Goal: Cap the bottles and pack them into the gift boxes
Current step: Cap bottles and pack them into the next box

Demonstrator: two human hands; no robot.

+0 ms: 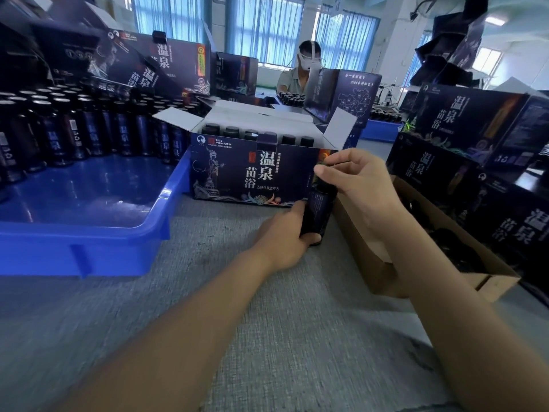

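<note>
At mid-surface (267, 322) stood an open gift box (252, 173), with packed bottles (288, 140) in a row inside. To its left a blue tray (89, 242) held more bottles (89, 129) at its far end. To the right, a cardboard box (371, 257) held dark caps (463, 254). Just before the gift box's right corner, the left hand (285, 236) gripped a bottle (316, 212) low down — the right hand (359, 176) curled round its top. Grey cloth lay open toward the near edge.

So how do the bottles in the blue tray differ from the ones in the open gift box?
The tray bottles show pale silvery tops; the boxed bottles wear black caps. The tray bottles stand with labelled bodies visible; the boxed bottles show only their caps above the gift box wall. Both are dark and upright.
</note>
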